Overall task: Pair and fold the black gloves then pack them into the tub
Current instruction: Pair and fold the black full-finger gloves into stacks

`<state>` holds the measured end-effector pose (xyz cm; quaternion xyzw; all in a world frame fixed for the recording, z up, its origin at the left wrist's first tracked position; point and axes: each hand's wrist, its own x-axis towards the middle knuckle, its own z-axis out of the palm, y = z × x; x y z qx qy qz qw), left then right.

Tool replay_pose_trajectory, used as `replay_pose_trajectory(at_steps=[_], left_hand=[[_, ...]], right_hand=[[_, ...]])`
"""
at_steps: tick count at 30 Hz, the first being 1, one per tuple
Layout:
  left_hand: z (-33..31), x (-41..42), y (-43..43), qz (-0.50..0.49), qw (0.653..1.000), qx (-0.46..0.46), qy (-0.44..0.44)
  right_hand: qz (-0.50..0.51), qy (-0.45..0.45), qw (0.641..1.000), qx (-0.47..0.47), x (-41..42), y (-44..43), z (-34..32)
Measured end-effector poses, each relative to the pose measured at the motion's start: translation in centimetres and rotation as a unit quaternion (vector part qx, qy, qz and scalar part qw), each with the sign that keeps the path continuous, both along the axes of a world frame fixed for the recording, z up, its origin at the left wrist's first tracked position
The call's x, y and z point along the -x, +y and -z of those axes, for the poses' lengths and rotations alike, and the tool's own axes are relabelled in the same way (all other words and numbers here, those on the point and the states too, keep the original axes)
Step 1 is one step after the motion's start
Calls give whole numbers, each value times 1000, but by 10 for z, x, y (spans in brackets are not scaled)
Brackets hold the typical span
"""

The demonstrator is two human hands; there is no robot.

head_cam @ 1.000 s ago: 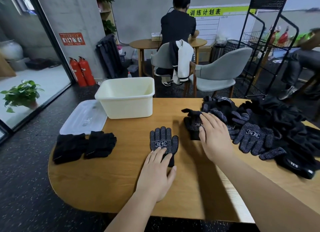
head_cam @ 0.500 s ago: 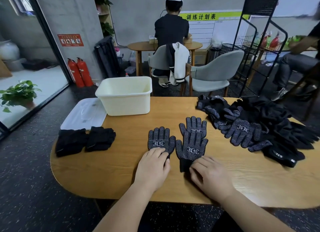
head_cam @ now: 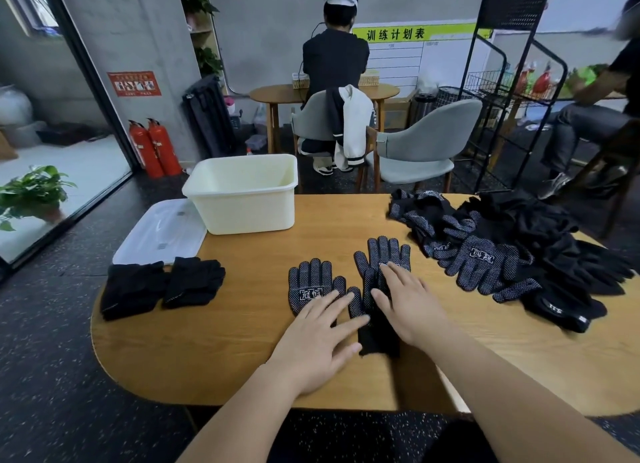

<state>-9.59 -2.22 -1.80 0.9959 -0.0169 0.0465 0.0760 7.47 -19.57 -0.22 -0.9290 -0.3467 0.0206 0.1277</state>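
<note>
Two black dotted gloves lie flat, fingers pointing away, in the middle of the wooden table (head_cam: 242, 358). My left hand (head_cam: 317, 345) rests flat on the cuff end of the left glove (head_cam: 310, 284). My right hand (head_cam: 407, 303) presses with straight fingers on the right gloves (head_cam: 382, 258), which look like two stacked ones. A cream tub (head_cam: 244, 194) stands at the table's far left, with nothing visible inside. Two folded black glove bundles (head_cam: 162, 286) sit at the left edge. A heap of loose black gloves (head_cam: 512, 254) covers the right side.
A clear plastic lid (head_cam: 161, 232) lies beside the tub, overhanging the table's left edge. Grey chairs (head_cam: 420, 151) stand behind the table, a person sits at a far table with their back turned, and a black wire rack (head_cam: 512, 88) stands at the back right.
My right hand drew gloves from the heap to the table's middle beside the left glove, then slid forward onto them. My left hand stayed on the left glove.
</note>
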Motion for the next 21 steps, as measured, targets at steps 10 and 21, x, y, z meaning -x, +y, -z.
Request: replay_pose_trajectory(at_steps=[10, 21], left_hand=[[-2, -5, 7, 5, 1000, 26, 13], [1, -8, 3, -128, 991, 18, 26]], right_hand=[[14, 45, 996, 81, -70, 30, 1], [21, -34, 999, 13, 22, 31, 32]])
